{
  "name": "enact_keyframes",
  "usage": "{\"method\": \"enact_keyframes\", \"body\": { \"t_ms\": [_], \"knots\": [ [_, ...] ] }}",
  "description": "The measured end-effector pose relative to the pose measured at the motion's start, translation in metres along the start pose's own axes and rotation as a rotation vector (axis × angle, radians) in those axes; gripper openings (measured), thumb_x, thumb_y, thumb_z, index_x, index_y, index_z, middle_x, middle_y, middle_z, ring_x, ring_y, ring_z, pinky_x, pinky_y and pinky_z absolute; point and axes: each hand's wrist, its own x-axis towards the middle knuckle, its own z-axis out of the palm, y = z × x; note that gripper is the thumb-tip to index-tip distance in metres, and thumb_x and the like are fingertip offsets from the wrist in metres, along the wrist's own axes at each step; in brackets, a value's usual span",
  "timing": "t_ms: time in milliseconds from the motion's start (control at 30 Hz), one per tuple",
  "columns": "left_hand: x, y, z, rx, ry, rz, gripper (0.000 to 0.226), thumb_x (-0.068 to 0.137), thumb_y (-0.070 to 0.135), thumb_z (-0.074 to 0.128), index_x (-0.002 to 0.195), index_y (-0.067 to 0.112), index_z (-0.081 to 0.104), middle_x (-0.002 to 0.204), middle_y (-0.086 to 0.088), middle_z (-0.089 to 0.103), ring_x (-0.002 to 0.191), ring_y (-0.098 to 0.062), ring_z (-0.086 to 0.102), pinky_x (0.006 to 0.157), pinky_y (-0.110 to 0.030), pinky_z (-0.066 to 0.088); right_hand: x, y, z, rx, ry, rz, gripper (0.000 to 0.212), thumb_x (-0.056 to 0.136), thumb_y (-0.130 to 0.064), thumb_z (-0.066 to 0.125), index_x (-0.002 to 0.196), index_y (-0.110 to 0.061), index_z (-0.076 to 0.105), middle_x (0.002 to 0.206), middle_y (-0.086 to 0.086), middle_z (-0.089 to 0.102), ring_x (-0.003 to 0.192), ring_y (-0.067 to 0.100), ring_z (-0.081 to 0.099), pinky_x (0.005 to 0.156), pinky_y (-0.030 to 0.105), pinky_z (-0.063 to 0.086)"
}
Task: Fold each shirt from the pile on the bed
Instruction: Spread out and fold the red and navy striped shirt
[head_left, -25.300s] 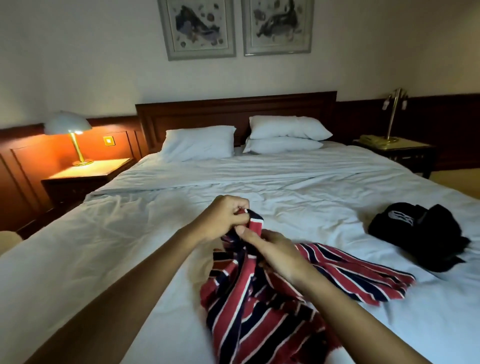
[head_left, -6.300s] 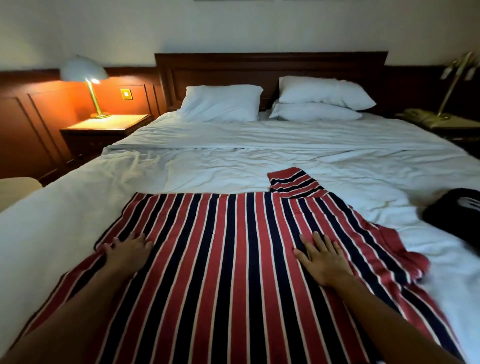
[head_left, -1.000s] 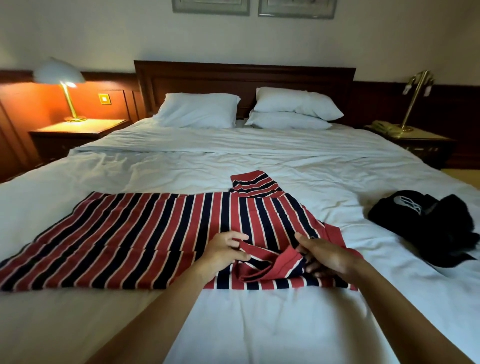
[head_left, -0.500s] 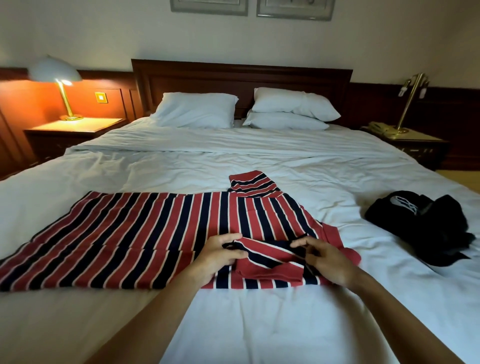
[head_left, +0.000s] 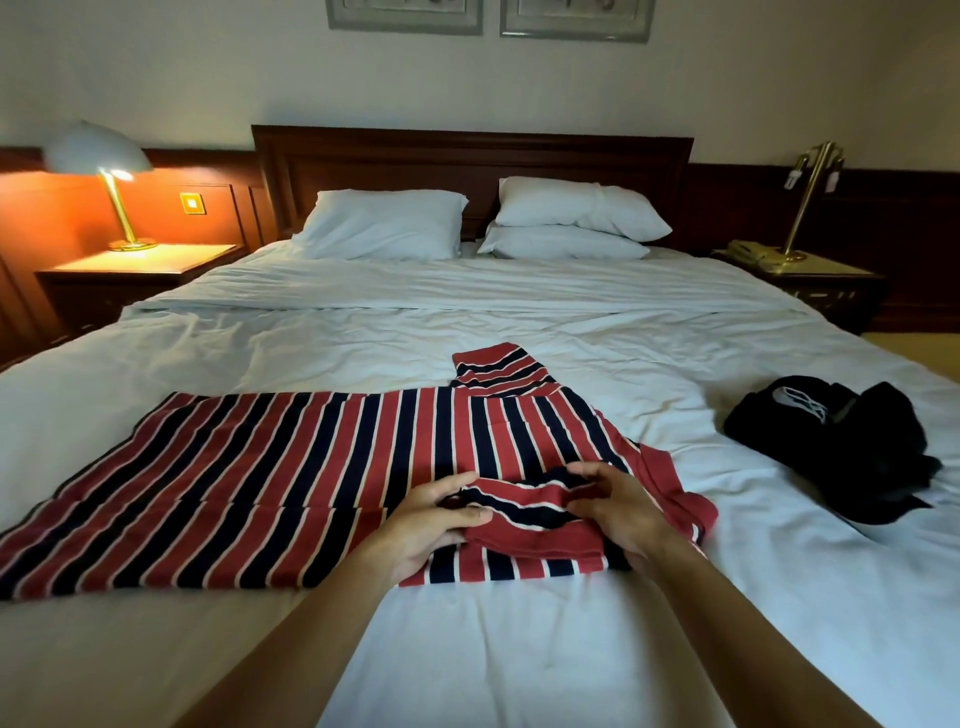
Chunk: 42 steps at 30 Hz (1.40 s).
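Observation:
A red, navy and white striped shirt (head_left: 270, 478) lies spread flat across the white bed (head_left: 519, 322), its hem toward the left. One sleeve (head_left: 501, 371) sticks out on the far side. The near sleeve (head_left: 530, 514) is folded over onto the shirt body. My left hand (head_left: 431, 519) pinches the left end of that folded sleeve. My right hand (head_left: 618, 509) holds its right end with curled fingers, near the collar end of the shirt.
A crumpled black garment (head_left: 841, 452) lies on the bed to the right. Pillows (head_left: 384, 223) sit at the headboard. A lit lamp (head_left: 104, 171) stands on the left nightstand, and a brass lamp (head_left: 810, 197) with a phone on the right one.
The near sleeve has been laid flatter onto the shirt body over the last second. Both hands stayed at its two ends, the right hand shifting slightly left.

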Motion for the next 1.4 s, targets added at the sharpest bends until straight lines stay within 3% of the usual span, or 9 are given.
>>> {"method": "enact_keyframes", "body": {
  "t_ms": [200,400,567,667,833,933,1100,1267,1400],
  "knots": [
    [0.001,-0.007,-0.001,0.071,0.006,0.019,0.07,0.076,0.005,0.084,0.138,0.025,0.057,0.124,0.008,0.059,0.105,-0.011,0.07,0.084,-0.023,0.057,-0.004,-0.002,-0.011,0.496,-0.006,0.05,0.058,0.089,0.018,0.048,0.13,-0.023,0.059,0.115,0.004,0.07,0.1,0.016,0.07,0.082,0.027,0.058],
    [0.004,-0.01,0.002,0.231,-0.004,0.05,0.076,0.07,0.012,0.09,0.136,0.031,0.058,0.14,0.003,0.053,0.113,-0.015,0.065,0.082,-0.022,0.057,-0.008,0.003,-0.02,0.054,-0.089,0.032,0.066,0.08,-0.015,0.081,0.136,-0.033,0.051,0.127,0.0,0.06,0.113,0.018,0.062,0.101,0.037,0.051],
    [0.002,-0.004,-0.002,0.233,-0.041,0.012,0.071,0.073,0.01,0.088,0.136,0.026,0.059,0.137,-0.001,0.058,0.108,-0.014,0.069,0.082,-0.021,0.057,-0.016,-0.008,-0.02,-0.078,-0.223,0.071,0.045,0.085,0.005,0.071,0.123,-0.017,0.066,0.126,0.004,0.06,0.077,0.009,0.064,0.06,0.018,0.052],
    [-0.006,0.004,-0.004,0.181,-0.106,-0.031,0.066,0.078,0.008,0.084,0.136,0.02,0.057,0.129,-0.004,0.062,0.099,-0.014,0.073,0.081,-0.022,0.058,-0.019,-0.012,-0.032,-0.192,-0.252,0.079,0.036,0.082,-0.005,0.077,0.115,-0.018,0.071,0.118,-0.003,0.065,0.058,0.004,0.055,0.054,0.016,0.046],
    [-0.014,0.003,-0.027,0.92,0.052,0.305,0.06,0.087,0.054,0.068,0.14,0.031,0.053,0.13,0.015,0.046,0.116,-0.007,0.055,0.105,-0.035,0.047,-0.014,-0.017,-0.038,-0.818,-0.11,-0.067,0.018,0.077,-0.06,0.072,0.079,-0.042,0.075,0.1,-0.013,0.068,0.096,0.006,0.062,0.078,0.019,0.046],
    [-0.013,-0.003,-0.08,1.305,0.137,0.295,0.074,0.087,0.08,0.029,0.152,0.044,0.031,0.162,0.015,0.018,0.148,-0.014,0.022,0.123,-0.049,0.015,-0.002,-0.018,-0.02,-0.892,0.086,-0.226,0.053,0.079,-0.079,0.042,0.117,-0.05,0.064,0.137,-0.005,0.05,0.132,0.022,0.042,0.111,0.047,0.035],
    [-0.008,-0.018,-0.186,1.459,0.228,-0.062,0.126,0.048,0.098,-0.026,0.158,0.042,-0.001,0.167,0.009,-0.006,0.154,-0.016,-0.007,0.124,-0.046,-0.004,0.017,-0.029,0.041,-1.153,-0.257,-0.166,0.098,0.07,-0.086,-0.007,0.153,-0.044,0.024,0.163,0.0,0.02,0.152,0.025,0.008,0.119,0.057,0.0],
    [0.025,-0.018,-0.245,1.459,0.351,-0.136,0.111,0.056,0.095,-0.017,0.154,0.045,-0.014,0.165,0.006,-0.019,0.153,-0.023,-0.017,0.123,-0.051,-0.01,0.071,-0.04,0.087,-1.341,-0.006,-0.038,0.079,0.09,-0.074,0.002,0.156,-0.033,0.015,0.162,0.019,0.014,0.15,0.043,-0.002,0.115,0.061,-0.011],
    [0.068,-0.018,-0.277,1.451,0.422,-0.1,0.09,0.071,0.091,-0.001,0.15,0.051,-0.021,0.163,0.008,-0.025,0.151,-0.022,-0.022,0.121,-0.051,-0.013,0.133,-0.038,0.132,-1.094,-0.217,-0.295,0.068,0.092,-0.066,0.008,0.155,-0.042,-0.004,0.165,-0.002,-0.012,0.149,0.026,-0.022,0.12,0.048,-0.007]
  ]
}}
